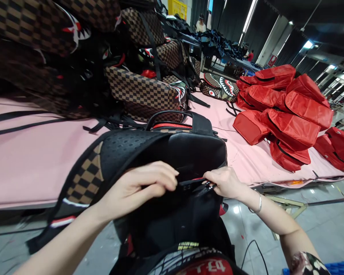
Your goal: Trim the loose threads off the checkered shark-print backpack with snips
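A black backpack (157, 151) with brown-checked strap panels lies opened in front of me, its dark inside facing up. My left hand (150, 179) is over the opening, thumb and fingers closed together; anything between them is too small to make out. At the right side of the opening, my right hand (225, 181) is closed around small dark thread snips (205, 187), whose blades point left. Its fingertips also touch a red-edged strip of the bag's inside. The lower part of the bag is in deep shadow.
Brown-checked backpacks (143, 91) with shark-mouth prints are heaped at the left on a pink-covered table (25, 164). Red bags (289, 118) are piled at the right. A camouflage shark-mouth bag (220, 87) lies between them. Farther back, a person (200, 25) is near dark fabric heaps.
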Demonstrator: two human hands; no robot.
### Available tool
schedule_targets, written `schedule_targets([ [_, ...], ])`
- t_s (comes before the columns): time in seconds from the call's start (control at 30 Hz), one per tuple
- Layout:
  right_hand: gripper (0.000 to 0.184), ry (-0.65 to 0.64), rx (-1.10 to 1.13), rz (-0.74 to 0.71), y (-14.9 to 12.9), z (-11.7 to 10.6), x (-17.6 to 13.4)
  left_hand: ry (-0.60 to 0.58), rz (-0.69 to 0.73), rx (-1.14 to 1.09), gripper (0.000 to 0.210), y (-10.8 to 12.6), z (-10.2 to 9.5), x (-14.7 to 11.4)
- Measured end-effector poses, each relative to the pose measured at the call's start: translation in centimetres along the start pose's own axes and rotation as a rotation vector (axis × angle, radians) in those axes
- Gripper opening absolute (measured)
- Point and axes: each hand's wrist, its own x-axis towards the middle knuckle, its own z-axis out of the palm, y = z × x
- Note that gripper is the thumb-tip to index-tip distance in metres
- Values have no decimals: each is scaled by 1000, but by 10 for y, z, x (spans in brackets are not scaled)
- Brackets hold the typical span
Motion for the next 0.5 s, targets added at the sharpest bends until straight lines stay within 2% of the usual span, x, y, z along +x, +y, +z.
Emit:
schedule_targets([
  [0.07, 9, 42, -46, -64, 0, 2, 1, 23, -69, 195, 16, -7, -1, 10],
  [0.1, 9, 57, -57, -89, -1, 2, 2, -13, -83, 304, 17, -10, 1, 15],
  [0.13, 9, 70, -64, -109, -1, 2, 3, -91, -81, 414, 19, -13, 3, 21],
  [0.27, 12, 97, -67, -144, -3, 1, 6, -541, -2, 810, 19, -16, 21, 48],
  [0.33, 13, 94, -64, -151, -3, 2, 8, -693, 45, 905, 17, -17, 32, 61],
  [0.4, 11, 90, -66, -132, -1, 5, 8, -786, 56, 926, 18, -19, 39, 70],
  [0.5, 11, 76, -55, -59, 2, 7, 8, -823, -15, 926, 24, -22, 42, 73],
])
